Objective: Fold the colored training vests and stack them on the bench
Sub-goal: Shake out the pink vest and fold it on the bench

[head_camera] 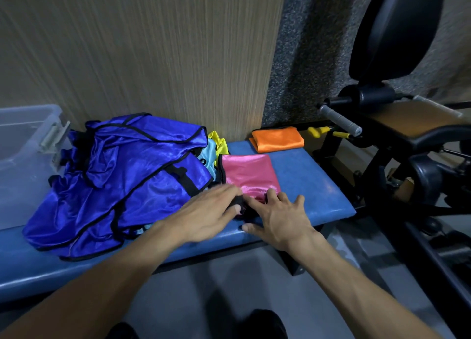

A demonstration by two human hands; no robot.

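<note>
Lying near the right end of the blue padded surface (318, 175), the pink vest (248, 174) is seen partly folded into a rough rectangle, its black-trimmed near edge bunched under both hands. The left hand (209, 215) is laid over that near edge with fingers mostly straight, and a bit of black trim is pressed beneath the fingertips; whether any cloth is pinched cannot be told. The right hand (280, 217) is spread flat, fingers splayed, resting on the vest's near corner and the surface beside it, with the thumb close to the front edge.

A folded orange vest (277, 138) is set at the far right corner, against the wall, well apart from the pink one. A loose heap of blue vests (122, 178) is spread over the middle of the surface, its hem reaching close to the front edge; yellow (218, 141) and light blue (210, 158) cloth is glimpsed between the heap and the pink vest. Bare padding is left to the right of the pink vest up to the surface's rounded end. A clear plastic bin (25, 145) is placed at the left, and black gym equipment (397, 124) is stationed just past the right end. No writing or labels can be read.
</note>
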